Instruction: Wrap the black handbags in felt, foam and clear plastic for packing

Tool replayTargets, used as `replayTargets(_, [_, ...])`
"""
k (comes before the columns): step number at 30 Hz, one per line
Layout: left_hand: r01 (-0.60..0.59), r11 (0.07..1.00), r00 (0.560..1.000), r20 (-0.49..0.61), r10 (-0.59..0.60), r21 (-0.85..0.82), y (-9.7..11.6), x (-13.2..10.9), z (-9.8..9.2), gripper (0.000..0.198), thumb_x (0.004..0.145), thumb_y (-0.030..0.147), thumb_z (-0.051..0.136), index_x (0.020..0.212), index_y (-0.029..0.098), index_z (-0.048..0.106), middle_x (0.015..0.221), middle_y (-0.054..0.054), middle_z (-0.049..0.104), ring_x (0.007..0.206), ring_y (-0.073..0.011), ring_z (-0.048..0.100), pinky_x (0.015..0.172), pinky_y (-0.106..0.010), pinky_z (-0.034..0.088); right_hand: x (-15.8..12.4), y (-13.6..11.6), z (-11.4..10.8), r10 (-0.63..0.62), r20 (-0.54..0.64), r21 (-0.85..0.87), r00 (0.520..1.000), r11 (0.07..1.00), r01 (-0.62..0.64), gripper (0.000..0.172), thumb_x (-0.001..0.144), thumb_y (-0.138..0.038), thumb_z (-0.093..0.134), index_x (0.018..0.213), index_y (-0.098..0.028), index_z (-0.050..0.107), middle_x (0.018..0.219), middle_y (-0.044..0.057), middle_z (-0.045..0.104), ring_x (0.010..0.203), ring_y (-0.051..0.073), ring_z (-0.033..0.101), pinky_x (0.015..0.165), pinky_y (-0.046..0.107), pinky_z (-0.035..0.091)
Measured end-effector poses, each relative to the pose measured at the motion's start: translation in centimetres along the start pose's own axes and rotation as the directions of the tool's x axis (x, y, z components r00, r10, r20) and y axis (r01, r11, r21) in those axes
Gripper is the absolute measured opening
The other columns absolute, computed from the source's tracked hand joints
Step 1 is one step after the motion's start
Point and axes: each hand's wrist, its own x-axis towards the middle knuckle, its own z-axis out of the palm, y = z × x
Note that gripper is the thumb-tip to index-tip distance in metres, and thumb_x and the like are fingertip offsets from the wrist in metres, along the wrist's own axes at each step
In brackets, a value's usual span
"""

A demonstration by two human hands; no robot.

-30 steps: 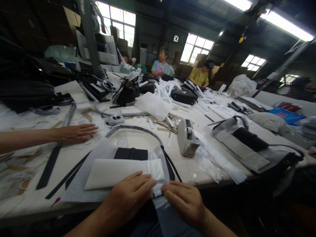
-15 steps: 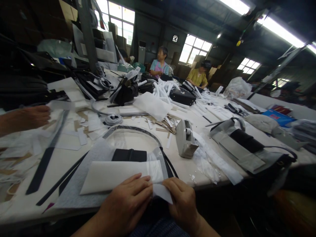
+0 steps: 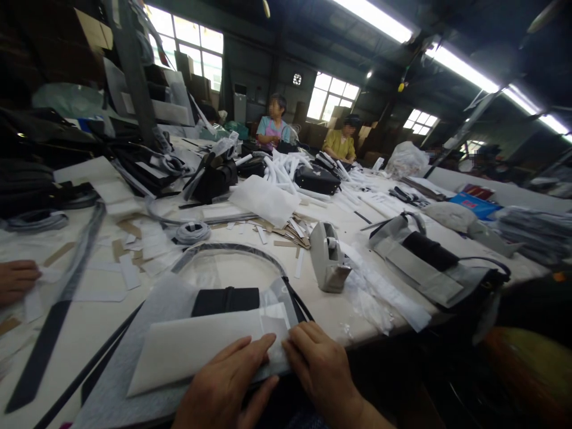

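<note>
A dark handbag (image 3: pixel 226 301) with a plastic-wrapped arched handle (image 3: pixel 232 245) lies in front of me. Grey-white wrapping sheet (image 3: pixel 166 295) is around it, and a folded white paper (image 3: pixel 192 342) covers its front. My left hand (image 3: pixel 230 381) rests on the lower right part of this paper, fingers stretched and thumb apart. At the right edge of the wrapped front, my right hand (image 3: pixel 319 369) has its fingers bent and pressed together on the white paper's end. What lies under those fingertips is hidden.
A tape dispenser (image 3: pixel 328 259) stands right of the handbag. Further right lies another wrapped bag (image 3: pixel 424 256). Paper scraps and a coiled grey cord (image 3: pixel 192 232) are behind. A co-worker's hand (image 3: pixel 20 280) is at the far left; two people sit across the table.
The white flap between my hands has been folded in against the wrapped front. My left thumb has spread away from the fingers. The co-worker's hand has moved down and left. The view has shifted.
</note>
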Motion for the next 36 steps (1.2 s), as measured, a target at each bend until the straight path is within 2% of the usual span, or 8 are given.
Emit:
replayTargets(10, [-0.114,0.991,0.993,-0.002,0.115,0.070,-0.1,0.7,0.2,0.032,0.098,0.027,0.043,0.125,0.020,0.060,0.102,-0.001,0.076,0.091,-0.0162,0.073,0.086,-0.028,0.059,2.1,-0.3,0.0,0.266,0.164,0.075,0.950,0.957,-0.281,0.004,0.092,-0.024,0.054,0.093,-0.022,0.051,0.073,-0.002,0.063,0.067,0.017,0.060,0.061,0.025,0.034])
replayTargets(15, [-0.103,0.995,0.993,0.055,0.103,-0.017,0.1,0.7,0.1,0.029,0.096,0.020,0.044,0.115,0.020,0.065,0.097,-0.005,0.073,0.092,-0.0172,0.071,0.085,-0.027,0.059,4.0,-0.1,-0.6,0.342,0.252,0.020,0.905,0.933,-0.358,0.025,0.087,-0.027,0.059,0.110,-0.021,0.050,0.066,-0.002,0.063,0.063,0.019,0.062,0.059,0.025,0.032])
replayTargets(20, [-0.124,0.989,0.989,0.089,0.117,0.080,0.0,0.6,0.0,0.026,0.092,0.018,0.051,0.115,0.021,0.065,0.130,-0.012,0.062,0.122,-0.0256,0.059,0.095,-0.035,0.056,5.3,0.7,-1.1,0.307,0.267,-0.033,0.914,0.950,-0.309,0.042,0.082,-0.040,0.065,0.116,-0.020,0.052,0.074,0.003,0.067,0.070,0.023,0.064,0.059,0.027,0.029])
replayTargets(23, [-0.215,0.964,0.967,0.171,0.188,0.159,-0.1,0.6,0.1,0.029,0.091,0.016,0.052,0.117,0.019,0.063,0.143,-0.011,0.054,0.135,-0.0282,0.047,0.100,-0.037,0.053,5.9,1.5,-1.2,0.296,0.258,-0.075,0.920,0.955,-0.286,0.046,0.078,-0.049,0.068,0.111,-0.019,0.055,0.083,0.008,0.070,0.078,0.027,0.065,0.060,0.028,0.029])
replayTargets(26, [-0.270,0.941,0.949,0.222,0.224,0.205,-0.2,0.5,0.2,0.033,0.091,0.016,0.050,0.122,0.018,0.060,0.135,-0.008,0.062,0.125,-0.0238,0.058,0.097,-0.035,0.055,6.4,2.1,-1.1,0.305,0.247,-0.031,0.920,0.951,-0.307,0.042,0.070,-0.052,0.075,0.093,-0.019,0.060,0.081,0.007,0.070,0.076,0.025,0.064,0.058,0.027,0.029])
replayTargets(32, [-0.253,0.942,0.955,0.216,0.205,0.220,0.1,1.0,0.0,0.032,0.089,0.020,0.051,0.120,0.020,0.061,0.127,-0.004,0.068,0.114,-0.0210,0.066,0.094,-0.031,0.057,5.4,2.9,-1.9,0.286,0.361,0.345,0.887,0.843,-0.412,0.021,0.082,-0.038,0.066,0.078,-0.020,0.056,0.056,-0.002,0.063,0.049,0.014,0.058,0.049,0.022,0.036])
replayTargets(34, [-0.266,0.938,0.956,0.182,0.229,0.220,0.0,1.3,-0.1,0.029,0.090,0.022,0.051,0.117,0.020,0.063,0.123,-0.004,0.070,0.110,-0.0203,0.068,0.091,-0.030,0.058,4.7,3.9,-3.6,0.284,0.272,0.420,0.920,0.825,-0.378,0.018,0.087,-0.038,0.060,0.084,-0.020,0.058,0.061,-0.002,0.066,0.048,0.014,0.059,0.050,0.022,0.041])
replayTargets(36, [-0.288,0.930,0.955,0.145,0.260,0.228,-0.1,1.5,-0.2,0.028,0.092,0.024,0.049,0.115,0.020,0.064,0.119,-0.004,0.072,0.105,-0.0197,0.070,0.088,-0.028,0.059,4.5,5.8,-5.9,0.348,0.028,0.434,0.937,0.840,-0.326,0.019,0.089,-0.039,0.057,0.090,-0.020,0.062,0.072,0.001,0.070,0.059,0.016,0.063,0.059,0.025,0.046])
